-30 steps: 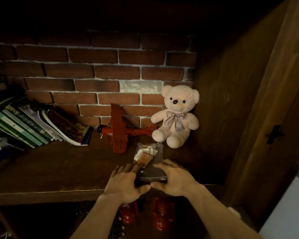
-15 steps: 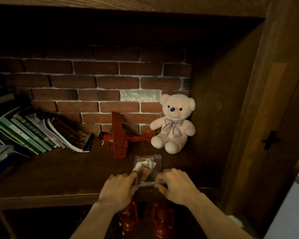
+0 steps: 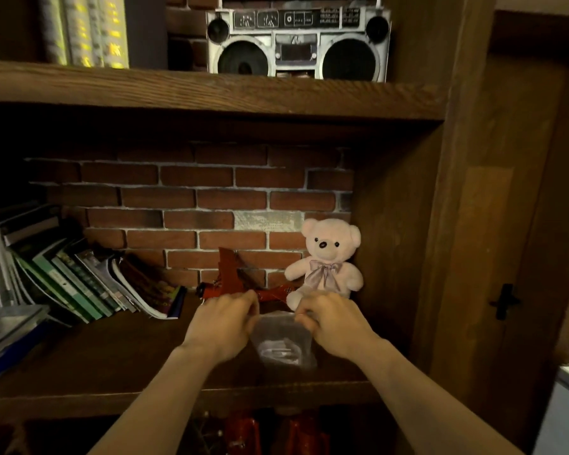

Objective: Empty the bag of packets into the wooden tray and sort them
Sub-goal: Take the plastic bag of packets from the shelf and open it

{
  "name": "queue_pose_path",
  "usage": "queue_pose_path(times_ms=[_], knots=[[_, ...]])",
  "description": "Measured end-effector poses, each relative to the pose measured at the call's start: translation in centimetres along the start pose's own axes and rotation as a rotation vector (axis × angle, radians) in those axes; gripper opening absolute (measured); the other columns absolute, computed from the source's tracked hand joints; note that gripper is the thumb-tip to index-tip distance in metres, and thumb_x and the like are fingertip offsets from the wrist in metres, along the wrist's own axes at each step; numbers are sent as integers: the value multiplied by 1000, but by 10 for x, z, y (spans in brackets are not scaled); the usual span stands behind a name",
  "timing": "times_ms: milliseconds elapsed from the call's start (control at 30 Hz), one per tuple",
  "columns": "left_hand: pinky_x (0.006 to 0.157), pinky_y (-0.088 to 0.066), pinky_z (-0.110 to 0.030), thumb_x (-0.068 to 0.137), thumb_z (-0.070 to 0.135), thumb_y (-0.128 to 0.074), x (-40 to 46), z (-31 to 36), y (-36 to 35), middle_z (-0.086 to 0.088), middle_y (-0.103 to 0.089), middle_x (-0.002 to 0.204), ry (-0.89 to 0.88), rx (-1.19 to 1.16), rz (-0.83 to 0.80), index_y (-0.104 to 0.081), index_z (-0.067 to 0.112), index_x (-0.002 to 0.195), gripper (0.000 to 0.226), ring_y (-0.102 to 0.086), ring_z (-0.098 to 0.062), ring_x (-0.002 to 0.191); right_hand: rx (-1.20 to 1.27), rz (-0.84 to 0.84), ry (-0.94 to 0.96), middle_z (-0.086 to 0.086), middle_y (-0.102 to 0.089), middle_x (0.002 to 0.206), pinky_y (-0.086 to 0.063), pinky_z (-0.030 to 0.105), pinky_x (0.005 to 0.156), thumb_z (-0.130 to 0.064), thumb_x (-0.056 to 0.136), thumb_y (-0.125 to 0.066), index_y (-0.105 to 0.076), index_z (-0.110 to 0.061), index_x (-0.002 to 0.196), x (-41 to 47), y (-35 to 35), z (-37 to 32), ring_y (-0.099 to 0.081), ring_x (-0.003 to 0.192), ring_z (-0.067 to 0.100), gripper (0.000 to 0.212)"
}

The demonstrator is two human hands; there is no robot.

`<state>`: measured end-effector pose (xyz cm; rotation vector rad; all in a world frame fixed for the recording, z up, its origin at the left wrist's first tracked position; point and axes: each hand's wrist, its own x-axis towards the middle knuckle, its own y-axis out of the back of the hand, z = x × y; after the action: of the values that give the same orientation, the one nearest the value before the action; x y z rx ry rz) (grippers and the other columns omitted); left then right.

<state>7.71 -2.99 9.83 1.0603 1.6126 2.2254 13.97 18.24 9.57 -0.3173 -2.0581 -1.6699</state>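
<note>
A clear plastic bag (image 3: 283, 339) with pale packets bunched at its bottom hangs above the front of the wooden shelf (image 3: 112, 362). My left hand (image 3: 224, 323) pinches the bag's top left corner. My right hand (image 3: 335, 323) pinches its top right corner, so the bag is stretched between both hands. The packets inside are blurred and dim. No wooden tray shows in this view.
A pink teddy bear (image 3: 326, 261) sits at the shelf's back right and a red toy plane (image 3: 234, 284) stands behind my hands. Leaning books (image 3: 79, 284) fill the left. A boombox (image 3: 298, 37) is on the upper shelf. Red lanterns (image 3: 243, 431) stand below.
Both hands have lifted the bag off the shelf by its top edge, and it now hangs with the packets at its bottom. The view has tilted up, showing the upper shelf.
</note>
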Motion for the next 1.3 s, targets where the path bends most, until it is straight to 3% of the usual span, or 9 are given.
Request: queue_pose_path(times_ms=[67, 200, 300, 533, 800, 900, 1033, 1167, 1300], knots=[[72, -42, -34, 96, 38, -55, 4, 2, 18, 9, -66, 103, -18, 27, 53, -49, 37, 95, 6, -62, -18, 92, 15, 19, -15, -1, -68, 102, -52, 38, 76, -26, 97, -61, -74, -24, 95, 6, 14, -4, -64, 92, 20, 13], [74, -46, -37, 94, 39, -58, 11, 5, 46, 8, -67, 102, -24, 28, 139, -53, 35, 93, 7, -64, -23, 93, 61, 82, -39, -17, -64, 81, -49, 33, 68, -29, 94, -67, -75, -28, 94, 19, 36, -10, -55, 70, 0, 8], [77, -51, -39, 94, 39, -60, 11, 4, 61, 9, -68, 100, -16, 13, 166, -53, 37, 92, 7, -65, -22, 93, 92, 103, -70, -11, -74, 98, -57, 39, 71, -33, 92, -69, -72, -33, 94, 26, 48, -17, -66, 82, 11, 3], [74, -50, -38, 93, 37, -62, 4, -4, 72, 11, -69, 99, -5, -9, 216, -52, 39, 90, 10, -65, -21, 93, 111, 108, -91, -13, -75, 100, -59, 41, 73, -35, 91, -71, -70, -34, 91, 27, 52, -32, -66, 89, 9, 2], [72, -48, -36, 93, 38, -60, -3, -21, 48, 12, -69, 96, -31, -102, 153, -56, 39, 92, 5, -65, -18, 90, 24, 99, -113, -18, -65, 76, -55, 32, 74, -32, 87, -70, -70, -34, 84, 8, 38, -43, -59, 72, 2, 4], [71, -47, -35, 92, 39, -62, -3, -21, 30, 14, -69, 92, -50, -134, 112, -56, 39, 90, 6, -66, -16, 88, 30, 42, -182, -19, -62, 74, -51, 32, 66, -31, 88, -69, -67, -34, 81, -4, 29, -43, -56, 70, 1, 8], [73, -53, -37, 91, 38, -63, -8, -15, 10, 13, -69, 87, -68, -179, 50, -57, 37, 88, 7, -66, -16, 86, 31, -21, -296, -11, -74, 87, -59, 42, 72, -34, 88, -68, -67, -33, 84, -25, 22, -41, -68, 83, 13, 4], [76, -55, -42, 91, 38, -63, -19, 3, -2, 14, -67, 89, -87, -207, -7, -55, 39, 88, 8, -66, -16, 86, 3, -43, -367, -13, -72, 79, -61, 44, 70, -32, 87, -68, -69, -31, 86, -52, 28, -41, -68, 74, 10, 1], [66, -49, -38, 91, 38, -62, -29, 33, 1, 15, -61, 82, -136, -218, -13, -54, 40, 86, 9, -65, -19, 83, -11, -36, -416, -14, -72, 78, -60, 43, 72, -29, 87, -69, -70, -32, 88, -86, 49, -41, -66, 76, 8, 4]])
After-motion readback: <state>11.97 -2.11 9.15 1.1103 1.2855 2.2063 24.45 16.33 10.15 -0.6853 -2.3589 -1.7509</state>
